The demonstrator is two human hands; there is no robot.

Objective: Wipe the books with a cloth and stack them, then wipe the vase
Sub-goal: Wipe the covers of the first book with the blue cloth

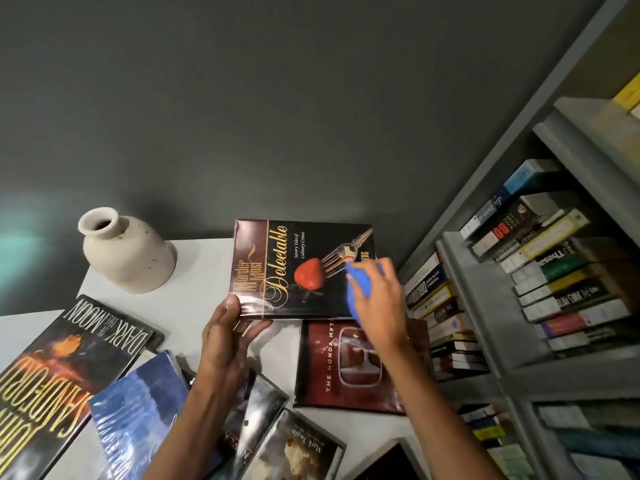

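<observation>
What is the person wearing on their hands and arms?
Nothing that shows. The left hand and right hand are bare, no gloves, and both forearms are bare to the picture's edge, no sleeves. No watch or bracelet shows; the right hand is blurred.

A dark grey matte wall [277, 98] rises behind a white tabletop [204, 271]. To the right stands a grey bookcase [485, 306], its shelves crammed with stacked paperbacks [554, 271]; a teal glare [20, 237] smears the left edge
</observation>
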